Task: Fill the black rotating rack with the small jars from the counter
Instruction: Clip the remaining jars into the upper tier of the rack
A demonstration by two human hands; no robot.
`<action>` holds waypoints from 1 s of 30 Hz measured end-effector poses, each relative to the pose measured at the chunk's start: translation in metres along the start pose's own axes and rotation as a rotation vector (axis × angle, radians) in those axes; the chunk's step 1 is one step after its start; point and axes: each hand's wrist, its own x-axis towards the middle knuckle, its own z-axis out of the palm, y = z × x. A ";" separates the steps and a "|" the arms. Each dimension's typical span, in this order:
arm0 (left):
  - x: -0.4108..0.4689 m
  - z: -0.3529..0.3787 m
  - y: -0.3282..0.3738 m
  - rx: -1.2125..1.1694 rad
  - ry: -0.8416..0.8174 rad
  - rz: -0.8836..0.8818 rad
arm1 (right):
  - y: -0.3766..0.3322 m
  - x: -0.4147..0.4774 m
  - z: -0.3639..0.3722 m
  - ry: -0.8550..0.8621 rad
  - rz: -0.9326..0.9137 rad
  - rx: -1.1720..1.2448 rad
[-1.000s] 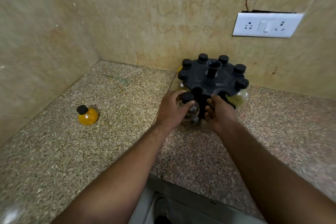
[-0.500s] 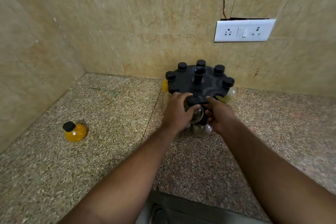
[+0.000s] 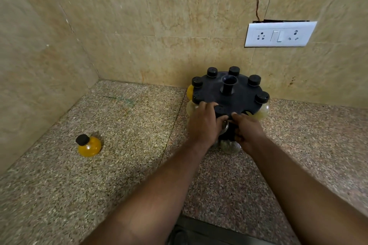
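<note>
You are standing at a speckled stone bench (image 3: 123, 165) that is running into a corner of beige tiled walls (image 3: 119, 26). A white switch plate (image 3: 279, 34) is sitting on the far wall, to the right. The black rotating rack (image 3: 239, 95) is standing on the bench against the far wall, right of centre, carrying capped jars around its far and side rim. Your left hand (image 3: 203, 123) is pressing at the rack's near edge, its fingers (image 3: 209, 105) wrapping a clear jar (image 3: 224, 123) whose black cap is sitting at a near slot; whether it is seated, you cannot tell. Your right hand (image 3: 247, 131) is lying just beside it, fingers curling against the rack's near rim and underside, steadying it. One orange jar (image 3: 89, 145) with a black cap is standing alone on the bench, well apart to the left.
</note>
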 end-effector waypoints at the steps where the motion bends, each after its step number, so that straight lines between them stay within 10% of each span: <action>1: -0.002 0.000 -0.003 -0.015 0.006 -0.010 | 0.002 -0.002 0.003 0.007 -0.003 0.006; 17: -0.024 -0.011 -0.107 -0.346 0.041 -0.243 | 0.068 -0.018 0.091 -0.167 -0.142 -0.372; 30: -0.102 -0.050 -0.270 -0.340 0.262 -0.854 | 0.155 0.005 0.247 -0.459 -0.261 -0.947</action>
